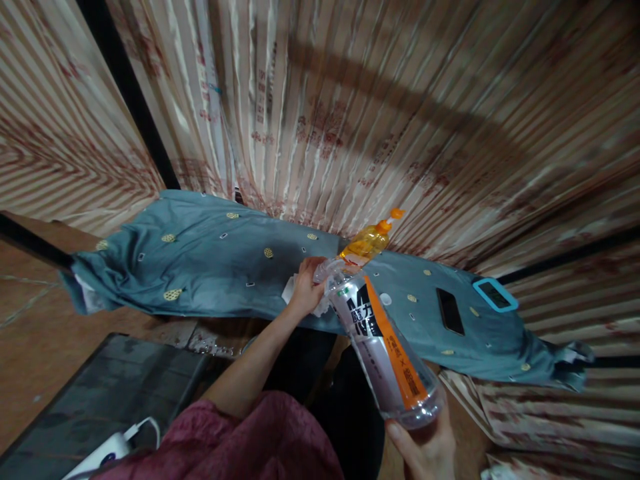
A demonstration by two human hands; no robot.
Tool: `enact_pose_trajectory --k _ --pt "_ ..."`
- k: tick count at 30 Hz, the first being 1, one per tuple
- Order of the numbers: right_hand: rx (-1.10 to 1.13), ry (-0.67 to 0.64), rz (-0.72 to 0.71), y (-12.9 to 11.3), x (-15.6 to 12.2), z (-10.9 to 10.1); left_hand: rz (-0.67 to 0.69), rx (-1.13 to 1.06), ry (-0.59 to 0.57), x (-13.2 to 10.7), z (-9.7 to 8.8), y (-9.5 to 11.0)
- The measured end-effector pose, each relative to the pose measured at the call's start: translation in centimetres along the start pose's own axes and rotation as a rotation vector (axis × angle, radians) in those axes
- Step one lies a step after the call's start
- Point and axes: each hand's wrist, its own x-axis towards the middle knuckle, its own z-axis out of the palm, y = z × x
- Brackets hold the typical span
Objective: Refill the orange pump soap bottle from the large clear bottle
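My right hand grips the base of a clear plastic bottle with an orange and grey label, tilted so its neck points up and left. My left hand is closed around the bottle's neck, with a bit of white paper or cloth under its fingers. Just beyond the neck stands an orange spray bottle with an orange nozzle. A small white cap lies on the blue-grey cloth beside the bottle.
The patterned blue-grey cloth covers a long table in front of striped beige curtains. A black phone and a device in a light-blue case lie on it at the right. A white charger with cable rests on a dark surface at lower left.
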Motion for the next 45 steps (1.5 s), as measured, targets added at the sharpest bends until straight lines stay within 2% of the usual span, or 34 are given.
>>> enact_pose_trajectory --k 20,26,32,37,45 --pt "0.051 0.013 0.066 -0.7 -0.2 0.5 0.02 0.006 0.025 0.2 0.2 -0.1" --pt "0.038 0.0 0.019 -0.6 -0.2 0.4 0.027 0.012 0.022 0.2 0.1 -0.2" --pt "0.081 0.026 0.091 -1.4 -0.3 0.9 0.029 -0.001 0.051 0.2 0.3 -0.2" --pt "0.039 0.029 0.075 -1.3 -0.3 0.9 0.01 -0.008 0.049 0.2 0.3 -0.3" --pt "0.12 0.009 0.123 -1.4 -0.5 1.0 0.013 -0.003 0.027 0.2 0.0 -0.2"
